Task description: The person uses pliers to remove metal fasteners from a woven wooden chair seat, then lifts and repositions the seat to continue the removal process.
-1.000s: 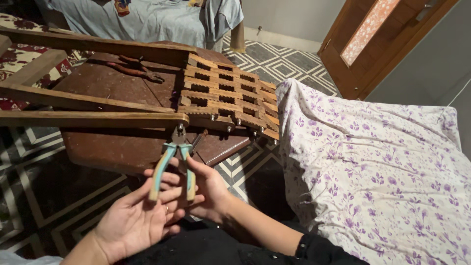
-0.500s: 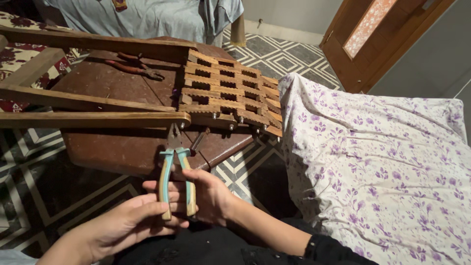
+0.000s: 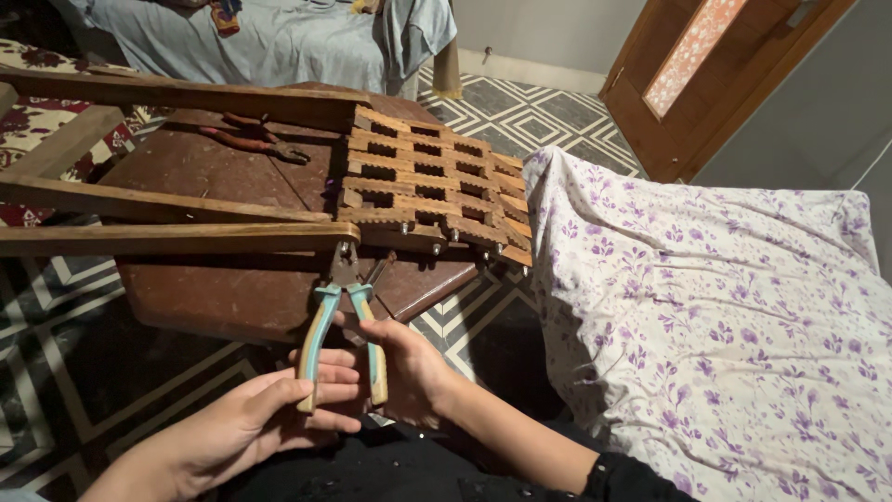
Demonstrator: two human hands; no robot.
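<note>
Pliers with teal and yellow handles (image 3: 339, 330) point up at the underside of a wooden frame bar (image 3: 177, 239), jaws closed on a small metal piece at its end. My right hand (image 3: 409, 367) grips the right handle. My left hand (image 3: 246, 423) lies palm up under the left handle, its fingers curled about the handle's end. A slatted wooden lattice (image 3: 423, 186) with nails along its front edge rests on a dark brown table (image 3: 214, 297) just beyond the pliers.
A second pair of red-handled pliers (image 3: 251, 138) lies on the table at the back. A bed with purple-flowered sheet (image 3: 725, 307) fills the right. Patterned floor tiles (image 3: 530, 112), a wooden door (image 3: 706, 74) and a cloth-covered seat (image 3: 279, 37) lie beyond.
The pliers dipped toward me half a second ago and are now back up at the end of the frame bar. My left hand has closed further about the left handle.
</note>
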